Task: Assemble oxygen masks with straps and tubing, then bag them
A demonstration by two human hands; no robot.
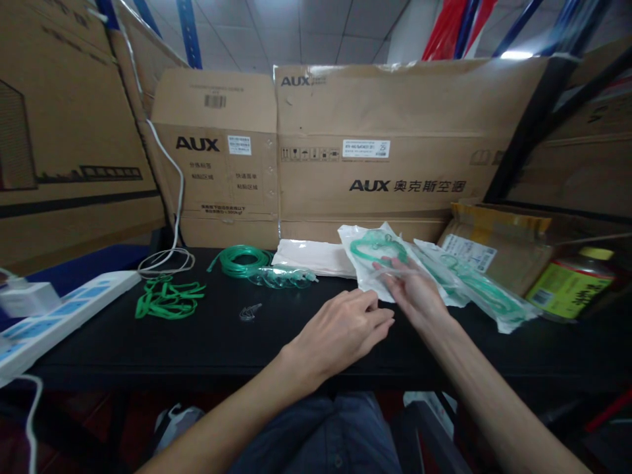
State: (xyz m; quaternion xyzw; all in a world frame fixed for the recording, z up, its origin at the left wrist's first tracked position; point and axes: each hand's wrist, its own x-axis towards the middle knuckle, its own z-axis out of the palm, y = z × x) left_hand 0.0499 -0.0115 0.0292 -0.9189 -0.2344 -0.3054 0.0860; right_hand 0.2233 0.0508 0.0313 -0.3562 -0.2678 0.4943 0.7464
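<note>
The right hand [412, 284] has its fingers against a white-and-clear flat pouch of coiled green tubing [376, 245], over the black tabletop [212, 345] at the right end of a flat white packet [313, 255]; whether they clamp it, I cannot tell. The left hand [348, 322] is just beside, fingers curled together, its grip hidden.

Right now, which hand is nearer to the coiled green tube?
Left. The left hand is right of the tube, nearer the person; the right hand is farther right, at a packet.
</note>
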